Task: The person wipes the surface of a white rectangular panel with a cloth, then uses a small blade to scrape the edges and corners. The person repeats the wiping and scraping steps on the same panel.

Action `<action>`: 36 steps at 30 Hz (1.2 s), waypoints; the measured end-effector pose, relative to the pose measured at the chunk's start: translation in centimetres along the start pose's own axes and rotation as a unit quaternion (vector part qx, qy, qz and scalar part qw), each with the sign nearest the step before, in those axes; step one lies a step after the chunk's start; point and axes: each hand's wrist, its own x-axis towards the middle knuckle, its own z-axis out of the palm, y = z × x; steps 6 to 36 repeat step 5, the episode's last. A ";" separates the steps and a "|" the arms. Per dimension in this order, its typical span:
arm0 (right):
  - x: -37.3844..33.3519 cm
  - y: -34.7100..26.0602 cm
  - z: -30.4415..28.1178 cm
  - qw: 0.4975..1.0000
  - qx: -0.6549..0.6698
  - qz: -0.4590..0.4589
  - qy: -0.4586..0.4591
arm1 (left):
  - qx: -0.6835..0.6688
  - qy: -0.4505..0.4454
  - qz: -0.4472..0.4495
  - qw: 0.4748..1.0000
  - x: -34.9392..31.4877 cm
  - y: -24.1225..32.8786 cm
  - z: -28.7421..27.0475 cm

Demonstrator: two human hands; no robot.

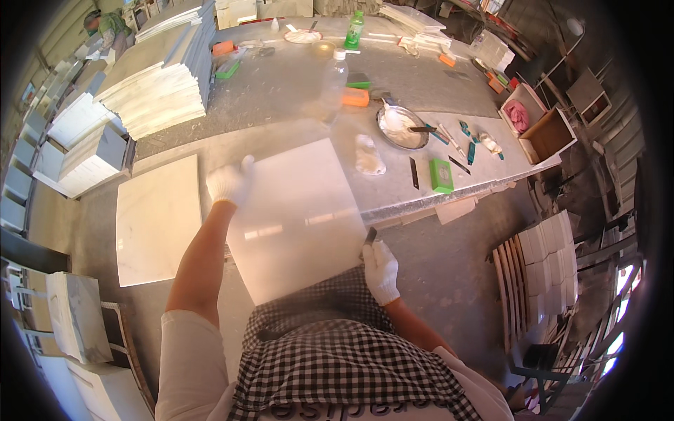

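A square white polished stone slab lies at the bench's front edge, its near corner by my checked apron. My left hand, in a white knitted glove, grips the slab's left edge. By the right edge, my gloved right hand is closed on a small dark flat tool that is held upright; its exact kind is unclear. To the left lies a second pale slab. A white cloth pad sits just past the slab's far right corner.
A metal bowl of white paste stands on the bench near a green box and a dark blade. Beyond are a clear bottle and a green bottle. Stacked slabs rise at left; more slabs lean at right.
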 end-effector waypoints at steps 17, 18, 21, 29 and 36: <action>2.0 -1.2 -1.7 0.991 -0.009 0.108 -0.082 | -0.002 -0.020 -0.025 0.999 1.1 -0.6 2.1; 2.0 -1.2 -1.7 0.991 -0.009 0.108 -0.082 | -0.002 -0.020 -0.025 0.999 1.1 -0.6 2.1; 2.0 -1.2 -1.7 0.991 -0.009 0.108 -0.082 | -0.002 -0.020 -0.025 0.999 1.1 -0.6 2.1; 2.0 -1.2 -1.7 0.991 -0.009 0.108 -0.082 | -0.002 -0.020 -0.025 0.999 1.1 -0.6 2.1; 2.0 -1.2 -1.7 0.991 -0.009 0.108 -0.082 | -0.002 -0.020 -0.025 0.999 1.1 -0.6 2.1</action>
